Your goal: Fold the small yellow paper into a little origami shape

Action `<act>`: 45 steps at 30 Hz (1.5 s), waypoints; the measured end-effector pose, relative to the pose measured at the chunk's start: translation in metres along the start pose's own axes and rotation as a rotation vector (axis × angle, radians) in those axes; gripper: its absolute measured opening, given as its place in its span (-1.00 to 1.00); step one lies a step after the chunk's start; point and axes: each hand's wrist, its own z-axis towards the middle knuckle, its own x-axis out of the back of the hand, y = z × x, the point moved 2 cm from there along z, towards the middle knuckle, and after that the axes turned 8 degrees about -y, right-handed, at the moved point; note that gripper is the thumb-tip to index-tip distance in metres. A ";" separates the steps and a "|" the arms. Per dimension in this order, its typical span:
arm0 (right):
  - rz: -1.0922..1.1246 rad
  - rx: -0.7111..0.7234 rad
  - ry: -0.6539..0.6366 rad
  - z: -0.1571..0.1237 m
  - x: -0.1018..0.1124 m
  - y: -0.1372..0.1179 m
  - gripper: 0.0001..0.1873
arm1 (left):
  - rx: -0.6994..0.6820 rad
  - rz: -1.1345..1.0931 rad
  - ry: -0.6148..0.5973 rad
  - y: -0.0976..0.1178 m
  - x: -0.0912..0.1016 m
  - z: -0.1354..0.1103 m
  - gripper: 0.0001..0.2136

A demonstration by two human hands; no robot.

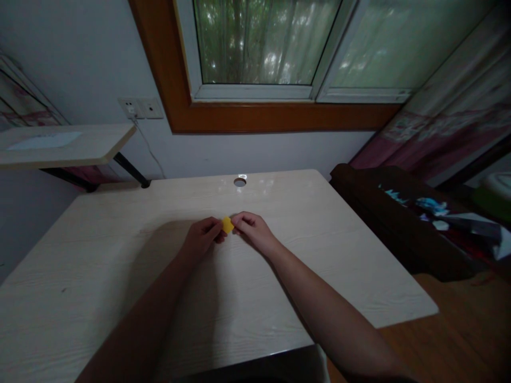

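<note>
A small yellow piece sits between my two hands at the middle of a pale wooden desk. My left hand pinches its left side with curled fingers. My right hand pinches its right side, fingers also curled. Both hands rest low on the desk top. What the piece is made of I cannot make out.
A round cable hole lies near the desk's far edge. A raised side shelf stands at the left, with a wall socket above it. A dark wooden bed frame with bedding is at the right. A window is ahead.
</note>
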 end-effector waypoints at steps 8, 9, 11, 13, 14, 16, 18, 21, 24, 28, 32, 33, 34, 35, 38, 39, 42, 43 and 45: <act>-0.027 0.007 0.003 0.000 -0.005 0.005 -0.70 | 0.025 0.038 -0.058 -0.001 -0.001 0.001 -0.73; -0.024 0.009 0.008 0.000 -0.005 0.004 -0.70 | 0.025 0.033 -0.064 -0.002 -0.001 0.001 -0.72; -0.031 0.017 0.014 -0.001 -0.005 0.002 -0.71 | 0.020 0.026 -0.073 -0.002 -0.001 0.002 -0.71; -0.041 0.029 0.019 -0.001 -0.005 0.001 -0.72 | 0.009 0.024 -0.082 -0.003 -0.001 0.002 -0.71; -0.041 0.033 0.025 -0.001 -0.005 0.001 -0.72 | 0.005 0.027 -0.085 -0.003 -0.001 0.002 -0.70; -0.039 0.037 0.032 -0.001 -0.005 0.001 -0.72 | 0.010 0.043 -0.087 -0.003 -0.001 0.003 -0.69; -0.046 0.036 0.035 0.000 -0.005 0.000 -0.72 | 0.020 0.055 -0.092 -0.004 0.000 0.003 -0.68; -0.064 0.041 0.068 0.000 -0.003 -0.003 -0.72 | 0.018 0.026 -0.115 -0.009 0.002 0.003 -0.66; -0.063 0.046 0.124 0.000 0.001 -0.005 -0.73 | -0.011 -0.042 -0.100 -0.013 0.004 0.003 -0.66; -0.066 0.045 0.123 0.000 0.002 -0.003 -0.73 | -0.004 -0.094 -0.056 -0.013 0.004 0.004 -0.67; -0.104 0.042 0.104 -0.001 -0.002 -0.005 -0.73 | -0.007 -0.076 -0.064 -0.009 0.003 0.003 -0.68; -0.124 0.048 0.098 -0.002 -0.003 -0.006 -0.73 | -0.007 -0.065 -0.065 -0.008 0.002 0.003 -0.69; -0.147 0.056 0.092 -0.003 -0.004 -0.007 -0.73 | -0.007 -0.044 -0.074 -0.008 0.002 0.002 -0.70; -0.170 0.065 0.084 -0.003 -0.005 -0.008 -0.73 | -0.007 -0.023 -0.077 -0.008 0.001 0.002 -0.71; -0.216 0.083 0.062 -0.005 -0.006 -0.009 -0.72 | 0.000 0.028 -0.090 -0.008 0.001 0.002 -0.73; -0.219 0.084 0.058 -0.005 -0.006 -0.008 -0.72 | 0.000 0.041 -0.097 -0.009 0.001 0.002 -0.73; -0.190 0.078 0.058 -0.004 -0.006 -0.003 -0.72 | -0.002 0.061 -0.131 -0.011 0.001 0.003 -0.74; -0.169 0.068 0.067 -0.003 -0.005 -0.001 -0.72 | -0.001 0.064 -0.145 -0.012 0.001 0.004 -0.73; -0.114 0.049 0.075 -0.002 -0.004 0.002 -0.70 | 0.003 0.077 -0.173 -0.014 0.001 0.004 -0.73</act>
